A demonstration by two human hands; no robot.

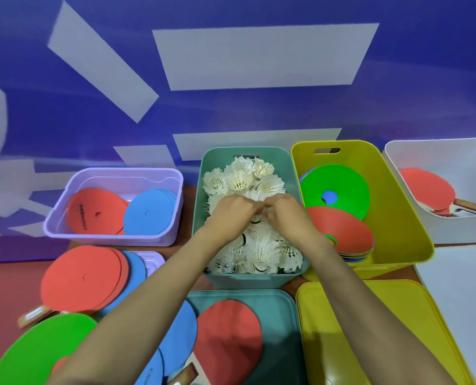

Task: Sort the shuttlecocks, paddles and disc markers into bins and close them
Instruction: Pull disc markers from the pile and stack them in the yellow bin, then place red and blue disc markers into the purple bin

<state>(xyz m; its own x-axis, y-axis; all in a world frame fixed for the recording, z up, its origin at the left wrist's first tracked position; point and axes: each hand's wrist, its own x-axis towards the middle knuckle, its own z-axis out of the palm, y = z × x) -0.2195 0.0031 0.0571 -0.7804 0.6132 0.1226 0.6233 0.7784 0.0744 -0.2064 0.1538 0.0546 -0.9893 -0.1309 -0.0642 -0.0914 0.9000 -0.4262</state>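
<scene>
Head view: curled fingers of left hand point(231, 211) and right hand point(288, 215) meet, pinching shuttlecocks point(259, 252) mid-pile, probably packing them down so the teal lid point(282, 343) at six o'clock can close. They fill the teal bin point(259, 279); yellow bin point(398, 218) at three.

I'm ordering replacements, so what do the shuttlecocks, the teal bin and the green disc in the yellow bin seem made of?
Shuttlecocks: probably white plastic; the skirts show a moulded lattice, not smooth feathers.
Teal bin: moulded plastic, matte, with rounded corners.
Green disc: likely thin soft plastic or rubber, matte; it looks slightly domed round its centre hole.
</scene>
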